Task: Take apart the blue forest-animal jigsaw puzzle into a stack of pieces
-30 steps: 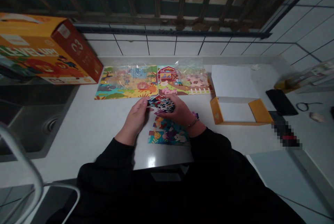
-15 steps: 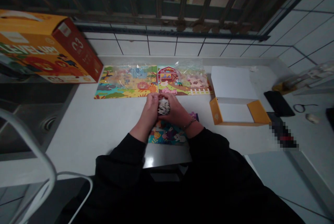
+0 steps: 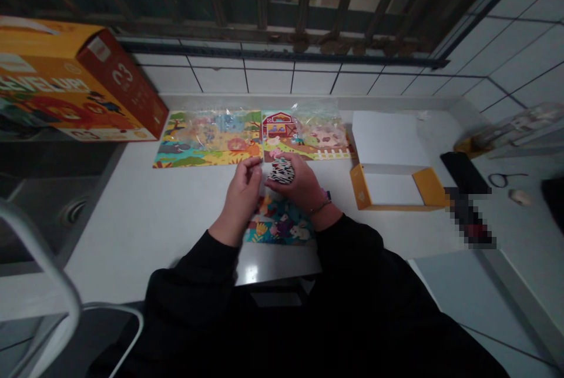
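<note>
My right hand [image 3: 303, 183] is wrapped around a stack of puzzle pieces [image 3: 282, 171], whose layered edges show as dark and white stripes. Just to the left, my left hand [image 3: 244, 187] is held apart from the stack, its fingers curled in and the thumb near the fingertips. Whether a small thing is between them is too blurred to tell. Below both hands lies a blue puzzle picture with animals [image 3: 282, 225], partly covered by my right wrist. Beyond the hands are a savanna puzzle picture [image 3: 176, 157] and a farm puzzle picture [image 3: 275, 122], each with a clear plastic bag over it.
An open white and orange box [image 3: 392, 187] stands to the right on the white counter [image 3: 145, 213]. A large orange carton [image 3: 118, 84] is at the back left beside a sink [image 3: 39, 213]. A black phone-like object [image 3: 465, 172] and a cable lie at far right.
My left hand has come away from the stack and moved left. The stack stays in my right hand, turned so more of its edges show. The view has shifted slightly.
</note>
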`<control>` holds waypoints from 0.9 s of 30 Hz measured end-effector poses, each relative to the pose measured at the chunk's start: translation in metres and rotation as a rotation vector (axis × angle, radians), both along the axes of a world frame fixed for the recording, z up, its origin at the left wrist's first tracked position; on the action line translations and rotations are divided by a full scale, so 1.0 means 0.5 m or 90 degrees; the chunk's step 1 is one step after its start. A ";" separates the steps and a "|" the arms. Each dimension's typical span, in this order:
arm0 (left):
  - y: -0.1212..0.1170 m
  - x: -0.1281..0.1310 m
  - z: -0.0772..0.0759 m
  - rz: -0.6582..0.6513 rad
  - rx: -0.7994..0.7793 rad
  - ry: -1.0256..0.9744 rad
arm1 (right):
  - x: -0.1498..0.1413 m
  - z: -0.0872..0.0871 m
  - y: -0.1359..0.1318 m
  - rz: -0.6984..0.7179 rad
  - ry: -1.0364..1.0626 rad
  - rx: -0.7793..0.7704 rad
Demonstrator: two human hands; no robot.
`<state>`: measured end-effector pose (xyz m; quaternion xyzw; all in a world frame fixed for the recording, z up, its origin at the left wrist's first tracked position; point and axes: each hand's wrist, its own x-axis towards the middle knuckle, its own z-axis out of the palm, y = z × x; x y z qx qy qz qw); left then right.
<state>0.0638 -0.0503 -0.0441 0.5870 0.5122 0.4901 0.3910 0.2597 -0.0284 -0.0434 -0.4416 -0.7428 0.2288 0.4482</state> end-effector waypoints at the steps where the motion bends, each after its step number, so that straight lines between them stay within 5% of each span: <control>1: -0.010 -0.010 0.002 0.016 0.007 0.042 | 0.004 -0.001 0.003 -0.023 0.003 -0.004; 7: -0.095 -0.037 0.014 -0.105 0.116 0.258 | 0.009 -0.004 0.011 -0.045 -0.028 -0.063; 12: -0.139 -0.021 0.014 -0.263 0.125 0.424 | 0.020 0.035 -0.007 -0.209 0.134 -0.114; 16: -0.130 0.002 0.014 -0.221 0.117 0.462 | 0.059 0.080 -0.038 -0.291 0.210 -0.153; 21: -0.094 0.035 0.011 -0.140 0.108 0.473 | 0.110 0.105 -0.116 -0.261 0.142 -0.233; 27: -0.067 0.043 -0.004 -0.179 0.078 0.403 | 0.114 0.064 -0.188 -0.068 0.139 -0.280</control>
